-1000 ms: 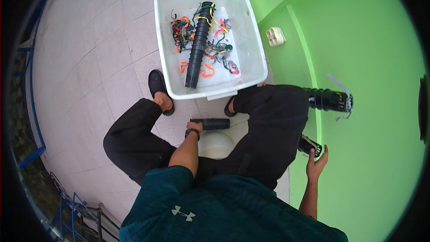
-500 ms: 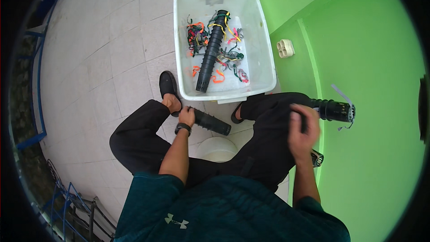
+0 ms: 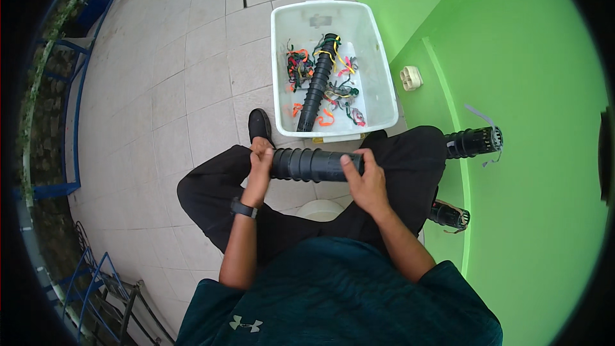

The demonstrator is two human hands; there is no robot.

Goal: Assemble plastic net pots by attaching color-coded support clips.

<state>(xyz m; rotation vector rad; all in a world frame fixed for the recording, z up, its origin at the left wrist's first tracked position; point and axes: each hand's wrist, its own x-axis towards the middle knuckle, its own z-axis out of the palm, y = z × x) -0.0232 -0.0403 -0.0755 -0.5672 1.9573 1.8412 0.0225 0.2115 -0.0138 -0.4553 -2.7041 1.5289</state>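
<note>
A: Both hands are on it! The ribbed black tube (image 3: 309,164) lies almost level across the view, between the knees and the near end of the white tub (image 3: 392,90).

B: And how's the grip? The left hand (image 3: 259,161) has the left end, closed around it, though I can't see how the fingers sit underneath.

A: Over on the other side, the right hand (image 3: 366,182) holds the smooth right end, thumb laid along the surface, fingers curled at the tip. There's a dark watch (image 3: 243,207) on the left wrist.

B: Look inside the tub: a longer ribbed black column (image 3: 317,86) slants through the middle, with tangled coloured strips (image 3: 300,70) on both sides, orange, green, yellow and pink among them.

A: Now to the right! One black cylinder (image 3: 474,142) pokes out past the right knee, a pale strip hanging at its end, and a smaller black piece (image 3: 450,215) shows below it, both beside the green wall (image 3: 538,90).

B: And a cream block (image 3: 411,78) sits just beside the tub, on the wall side.
</note>
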